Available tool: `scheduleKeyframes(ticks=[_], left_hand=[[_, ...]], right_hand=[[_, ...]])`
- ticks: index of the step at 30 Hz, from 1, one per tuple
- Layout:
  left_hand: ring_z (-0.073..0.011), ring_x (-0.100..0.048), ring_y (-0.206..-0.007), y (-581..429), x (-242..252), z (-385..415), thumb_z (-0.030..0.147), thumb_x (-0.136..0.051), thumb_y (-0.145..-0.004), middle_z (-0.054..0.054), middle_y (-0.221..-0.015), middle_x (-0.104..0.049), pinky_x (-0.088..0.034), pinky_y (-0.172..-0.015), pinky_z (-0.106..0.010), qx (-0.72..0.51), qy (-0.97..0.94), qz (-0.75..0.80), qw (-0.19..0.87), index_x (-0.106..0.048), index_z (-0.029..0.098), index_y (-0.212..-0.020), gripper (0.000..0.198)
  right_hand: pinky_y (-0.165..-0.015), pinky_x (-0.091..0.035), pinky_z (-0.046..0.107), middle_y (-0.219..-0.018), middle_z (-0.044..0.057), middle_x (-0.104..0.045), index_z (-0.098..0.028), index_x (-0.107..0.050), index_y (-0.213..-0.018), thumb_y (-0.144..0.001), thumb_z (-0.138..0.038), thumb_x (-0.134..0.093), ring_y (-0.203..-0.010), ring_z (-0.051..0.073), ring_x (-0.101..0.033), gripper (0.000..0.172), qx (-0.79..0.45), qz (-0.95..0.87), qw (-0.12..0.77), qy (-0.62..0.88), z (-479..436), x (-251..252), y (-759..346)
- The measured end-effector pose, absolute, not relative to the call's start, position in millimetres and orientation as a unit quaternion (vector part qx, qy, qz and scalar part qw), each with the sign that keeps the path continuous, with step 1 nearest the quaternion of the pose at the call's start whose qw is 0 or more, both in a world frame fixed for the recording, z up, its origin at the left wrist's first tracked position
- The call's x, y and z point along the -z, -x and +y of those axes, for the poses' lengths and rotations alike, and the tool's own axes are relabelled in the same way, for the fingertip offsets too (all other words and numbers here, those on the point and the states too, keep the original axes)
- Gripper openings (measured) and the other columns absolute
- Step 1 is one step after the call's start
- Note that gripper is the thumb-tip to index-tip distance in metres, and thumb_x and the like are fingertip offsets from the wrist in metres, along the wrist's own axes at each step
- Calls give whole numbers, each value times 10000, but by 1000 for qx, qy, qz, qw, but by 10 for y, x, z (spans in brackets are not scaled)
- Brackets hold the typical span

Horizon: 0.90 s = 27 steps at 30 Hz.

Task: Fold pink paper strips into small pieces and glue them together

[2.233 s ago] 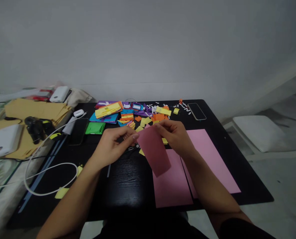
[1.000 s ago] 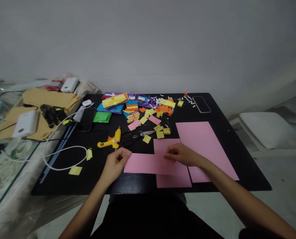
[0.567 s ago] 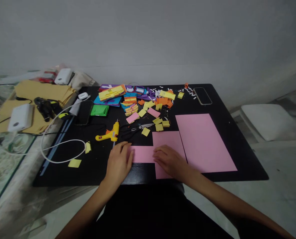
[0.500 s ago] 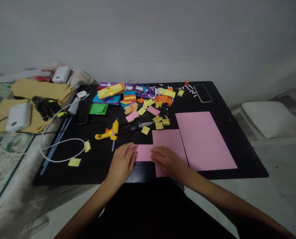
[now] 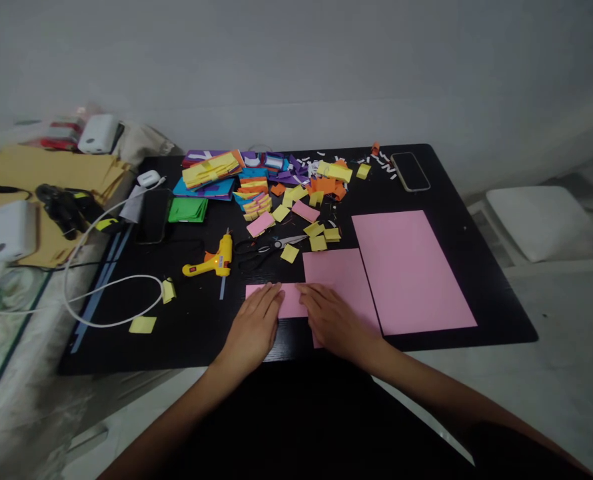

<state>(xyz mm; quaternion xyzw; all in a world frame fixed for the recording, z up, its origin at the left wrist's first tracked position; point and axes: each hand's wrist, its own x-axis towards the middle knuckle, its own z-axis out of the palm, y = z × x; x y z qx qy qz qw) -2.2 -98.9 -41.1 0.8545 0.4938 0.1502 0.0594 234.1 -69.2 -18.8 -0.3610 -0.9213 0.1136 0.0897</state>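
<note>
A folded strip of pink paper (image 5: pixel 290 299) lies near the front edge of the black table (image 5: pixel 186 333). My left hand (image 5: pixel 254 327) rests flat on the strip's left part, fingers stretched out. My right hand (image 5: pixel 332 320) lies flat on its right part and on a mid-sized pink sheet (image 5: pixel 339 275) beneath. Both hands press down and hold nothing. A larger pink sheet (image 5: pixel 409 270) lies just to the right.
A yellow glue gun (image 5: pixel 211 261) and black scissors (image 5: pixel 266 248) lie behind my hands. Several coloured paper scraps and stacks (image 5: pixel 266 193) fill the table's back. A phone (image 5: pixel 410 171) sits back right, a white cable (image 5: pixel 111 293) left. Brown envelopes (image 5: pixel 46 173) and a white device (image 5: pixel 7 232) lie beyond the left edge.
I lowered the pink piece from mid-air onto the table. Both hands then flattened on it and slid toward each other along the strip. The camera tilted down.
</note>
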Motion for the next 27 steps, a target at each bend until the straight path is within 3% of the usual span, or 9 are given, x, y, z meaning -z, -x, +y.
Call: scheduleKeyframes(ticks=[7, 15, 27], left_hand=[[-358, -620, -1396, -52, 342, -985, 90, -498, -968, -187, -1490, -671, -523, -1150, -548, -128, -843, 518, 72, -631, 103, -1450, 500], [-400, -655, -1273, -163, 244, -941, 400, -559, -1075, -211, -1363, -710, -547, -1034, -540, -111, -826, 552, 43, -607, 132, -1503, 507], [-430, -603, -1328, 213, 306, -1055, 433, -543, -1075, -229, -1360, -699, -512, -1089, -558, -112, -799, 590, 23, -604, 86, -1484, 540]], right_hand=[[-1090, -568, 591, -1388, 202, -725, -82, -594, -1464, -1091, -189, -436, -1272, 364, -649, 419, -143, -861, 119, 473, -732, 164, -2553], [-1069, -552, 605, -1378, 156, -744, -151, -578, -1504, -1084, -223, -465, -1283, 379, -626, 441, -152, -839, 128, 507, -795, 132, -2648], [-1007, -567, 541, -1258, 184, -773, -118, -645, -1384, -1073, -190, -497, -1216, 367, -646, 352, -125, -846, 165, 492, -692, 111, -2324]])
